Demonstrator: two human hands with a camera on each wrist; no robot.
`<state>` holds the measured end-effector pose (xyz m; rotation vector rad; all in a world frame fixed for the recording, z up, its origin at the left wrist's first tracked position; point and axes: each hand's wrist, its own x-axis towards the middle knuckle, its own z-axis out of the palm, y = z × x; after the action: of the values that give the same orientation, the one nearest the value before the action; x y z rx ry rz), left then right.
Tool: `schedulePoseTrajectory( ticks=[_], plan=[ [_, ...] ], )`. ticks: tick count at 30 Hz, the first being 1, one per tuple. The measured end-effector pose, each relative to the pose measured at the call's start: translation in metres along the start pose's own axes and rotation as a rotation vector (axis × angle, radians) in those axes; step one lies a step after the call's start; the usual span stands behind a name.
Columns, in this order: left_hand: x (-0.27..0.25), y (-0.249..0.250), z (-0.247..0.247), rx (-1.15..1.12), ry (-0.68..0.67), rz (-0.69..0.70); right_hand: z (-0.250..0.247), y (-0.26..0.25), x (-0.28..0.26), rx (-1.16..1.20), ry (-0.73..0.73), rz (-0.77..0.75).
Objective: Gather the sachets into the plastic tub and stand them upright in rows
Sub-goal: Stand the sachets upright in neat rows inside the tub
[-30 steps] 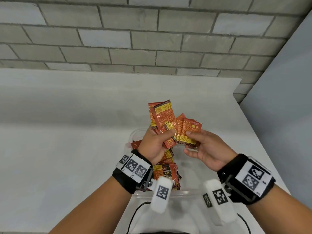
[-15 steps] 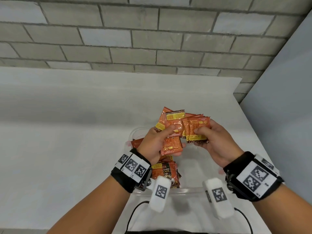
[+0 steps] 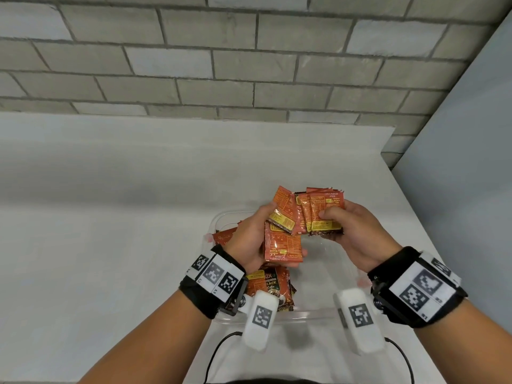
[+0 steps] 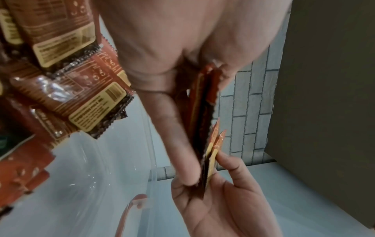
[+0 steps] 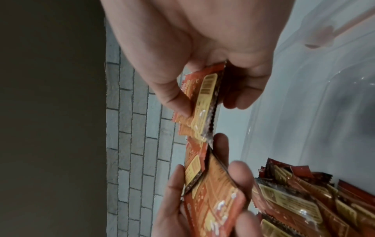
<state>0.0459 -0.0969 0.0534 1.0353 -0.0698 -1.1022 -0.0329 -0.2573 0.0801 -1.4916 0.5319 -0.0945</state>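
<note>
Sachets (image 3: 282, 241) held fanned above the clear plastic tub (image 3: 327, 311), left hand (image 3: 249, 239) pinching a few, right hand (image 3: 352, 234) pinching a stacked bunch (image 3: 322, 214), more sachets (image 3: 267, 289) heaped in the tub's left side, white table (image 3: 110, 245).

Soft even light, wide-angle bending at edges, dim blurred wrist views.

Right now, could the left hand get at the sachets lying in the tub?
Probably not yet: the left hand already holds sachets, though the tub's pile lies uncovered just beneath it.
</note>
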Motion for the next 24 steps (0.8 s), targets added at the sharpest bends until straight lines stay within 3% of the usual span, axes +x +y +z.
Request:
schedulePoseTrajectory(
  ticks=[8, 14, 19, 24],
  plan=[
    [0.005, 0.000, 0.005, 0.165, -0.063, 0.018, 0.001, -0.001, 0.004, 0.030, 0.006, -0.017],
    [0.006, -0.002, -0.004, -0.019, -0.177, 0.070, -0.006, -0.001, 0.006, 0.099, 0.072, -0.057],
    [0.007, 0.001, -0.008, 0.037, -0.074, 0.129, -0.020, -0.006, 0.003, 0.249, 0.070, -0.050],
    [0.007, 0.001, -0.006, 0.193, 0.007, 0.150, -0.016, 0.004, -0.006, 0.083, -0.083, 0.019]
  ],
)
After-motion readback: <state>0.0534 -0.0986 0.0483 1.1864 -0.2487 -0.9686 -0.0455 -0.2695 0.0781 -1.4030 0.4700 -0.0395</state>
